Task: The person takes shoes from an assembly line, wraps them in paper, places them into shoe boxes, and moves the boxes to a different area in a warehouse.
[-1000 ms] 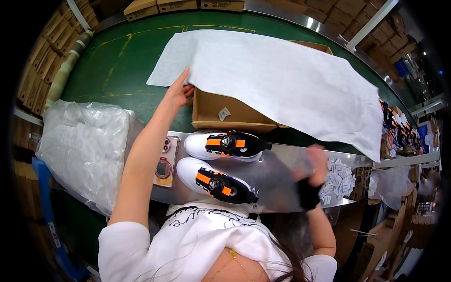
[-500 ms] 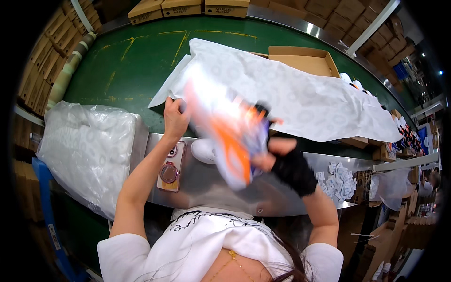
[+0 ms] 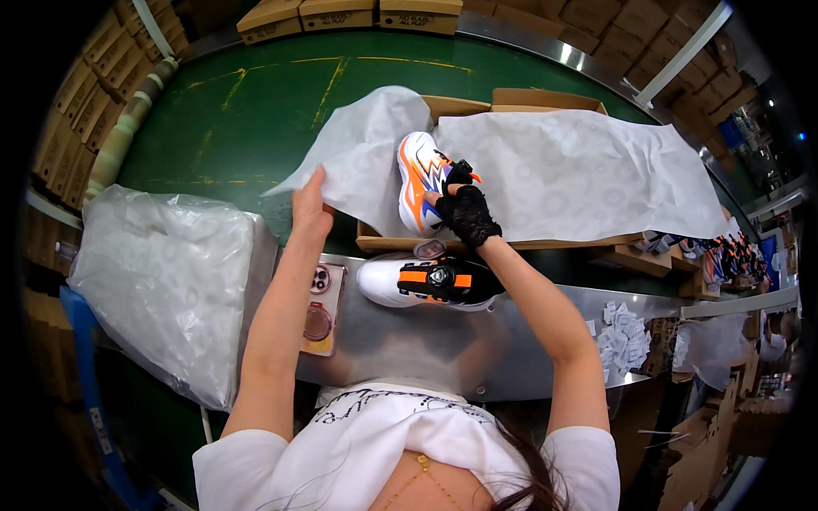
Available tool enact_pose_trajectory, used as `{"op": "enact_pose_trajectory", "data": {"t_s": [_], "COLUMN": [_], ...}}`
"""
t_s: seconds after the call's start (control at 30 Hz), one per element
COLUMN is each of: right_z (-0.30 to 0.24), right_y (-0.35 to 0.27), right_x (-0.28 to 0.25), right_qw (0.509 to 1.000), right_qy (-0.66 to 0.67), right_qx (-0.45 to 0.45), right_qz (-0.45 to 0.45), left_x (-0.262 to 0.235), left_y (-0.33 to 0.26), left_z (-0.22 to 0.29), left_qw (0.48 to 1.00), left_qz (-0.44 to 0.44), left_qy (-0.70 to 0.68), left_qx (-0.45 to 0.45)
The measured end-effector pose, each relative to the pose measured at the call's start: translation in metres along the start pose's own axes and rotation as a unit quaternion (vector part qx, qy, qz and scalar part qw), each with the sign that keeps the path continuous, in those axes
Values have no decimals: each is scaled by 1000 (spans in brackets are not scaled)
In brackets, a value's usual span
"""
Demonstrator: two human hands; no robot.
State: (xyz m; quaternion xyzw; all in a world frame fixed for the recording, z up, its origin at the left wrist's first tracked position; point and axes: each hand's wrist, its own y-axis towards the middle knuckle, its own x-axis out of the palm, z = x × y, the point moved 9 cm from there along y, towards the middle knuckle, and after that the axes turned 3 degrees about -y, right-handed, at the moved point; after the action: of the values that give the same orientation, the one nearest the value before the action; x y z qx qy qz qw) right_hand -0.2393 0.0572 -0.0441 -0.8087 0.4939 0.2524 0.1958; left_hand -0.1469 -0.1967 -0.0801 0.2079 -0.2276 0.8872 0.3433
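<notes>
My left hand (image 3: 313, 209) pinches the left end of a sheet of white tissue paper (image 3: 366, 140), holding it out over the green belt. In a black fingerless glove, my right hand (image 3: 467, 215) grips a white, orange and purple sneaker (image 3: 416, 183) by its side. The sneaker lies tilted on its side against the paper, over an open brown shoebox (image 3: 545, 100). Most of the box is hidden under the sheet. Nearer me, a matching sneaker (image 3: 383, 281) with a black dial and orange strap rests on the metal ledge.
Left of that sneaker lies a phone (image 3: 322, 328) in a clear case. A plastic-wrapped block of paper (image 3: 162, 289) stands at left. Small white packets (image 3: 622, 336) are heaped at right, with more sneakers (image 3: 733, 251) beyond. Closed shoeboxes (image 3: 336, 13) line the far edge.
The sneaker in my right hand has moved away from me, onto the paper over the box. The paper's left part has folded upward. The second sneaker on the ledge is now uncovered.
</notes>
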Motion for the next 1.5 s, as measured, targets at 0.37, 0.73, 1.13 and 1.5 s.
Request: {"op": "enact_pose_trajectory", "data": {"t_s": [0.37,0.73,1.13,1.5], "right_z": [-25,22,87,-39], "right_y": [-7,-139,-162,-138], "right_x": [-5,-184,-11,-47], "right_qw": [981,893,925,922], "right_qy": [107,307,324,366], "right_qx": [-160,-65,157,10], "right_qz": [1,322,-125,-127], "left_x": [175,167,112,87], "left_y": [-104,-68,-202,-156], "left_z": [11,-98,-4,55], "left_qw": [732,426,580,911], "left_qz": [-465,-357,-517,-362], "left_qy": [399,781,519,194], "left_qx": [298,286,355,33]}}
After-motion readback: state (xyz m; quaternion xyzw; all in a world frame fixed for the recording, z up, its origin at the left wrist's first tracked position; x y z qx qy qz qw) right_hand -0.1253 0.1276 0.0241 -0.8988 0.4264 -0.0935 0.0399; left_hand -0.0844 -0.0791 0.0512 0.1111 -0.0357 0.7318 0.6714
